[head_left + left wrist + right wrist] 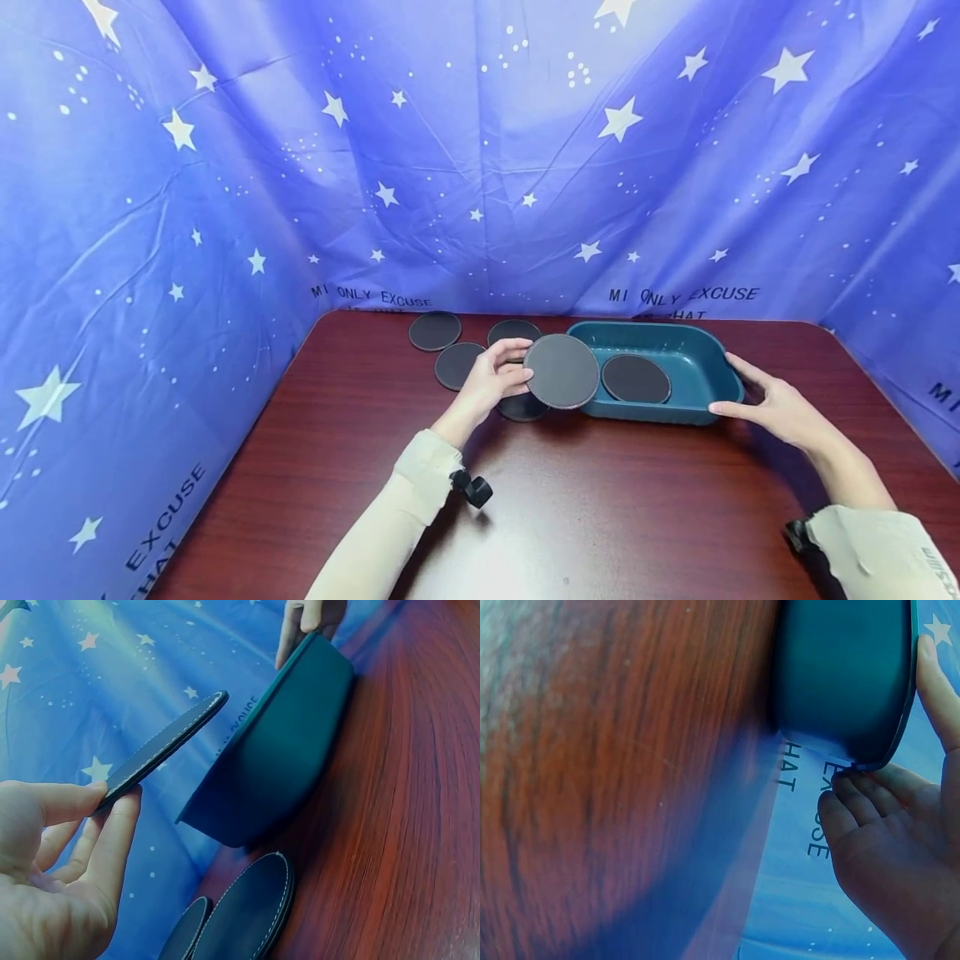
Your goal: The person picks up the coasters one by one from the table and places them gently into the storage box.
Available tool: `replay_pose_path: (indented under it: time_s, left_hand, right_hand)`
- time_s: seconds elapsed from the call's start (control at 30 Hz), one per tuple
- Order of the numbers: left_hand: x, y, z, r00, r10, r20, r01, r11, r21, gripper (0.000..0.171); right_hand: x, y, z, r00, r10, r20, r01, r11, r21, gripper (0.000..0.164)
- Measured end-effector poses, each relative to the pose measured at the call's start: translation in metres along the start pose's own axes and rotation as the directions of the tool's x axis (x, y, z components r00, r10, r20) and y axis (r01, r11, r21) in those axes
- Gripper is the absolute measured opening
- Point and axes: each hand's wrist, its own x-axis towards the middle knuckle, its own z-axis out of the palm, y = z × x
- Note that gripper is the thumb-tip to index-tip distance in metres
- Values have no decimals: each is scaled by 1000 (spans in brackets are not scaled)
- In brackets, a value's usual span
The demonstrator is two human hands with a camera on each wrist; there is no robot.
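My left hand (491, 379) pinches a round black coaster (562, 372) with a stitched edge by its left side. In the left wrist view that coaster (161, 746) is tilted, thumb on one face and fingers on the other. It is raised above the table and overlaps the left end of a teal rectangular tub (697, 412) in the head view. Another coaster (636, 379) lies inside the tub. My right hand (783, 408) holds the tub's right end, thumb at the near corner and fingers at the far side, right at the rim in the right wrist view.
Several more coasters lie on the table left of the tub: one at the far left (435, 332), one nearer (456, 367), one behind my left hand (514, 332) and one partly under the held coaster (522, 407). A blue star-patterned curtain (480, 150) borders the dark red wooden table (337, 467).
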Motion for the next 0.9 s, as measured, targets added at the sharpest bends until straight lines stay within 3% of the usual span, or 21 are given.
replay_pose_path:
  time_s: [0.9]
  left_hand:
    - [34,0,46,999,-9,32,9,1000,-1,49]
  right_hand:
    - [1,-2,0,1000,-18,-6,19,1000,24,95]
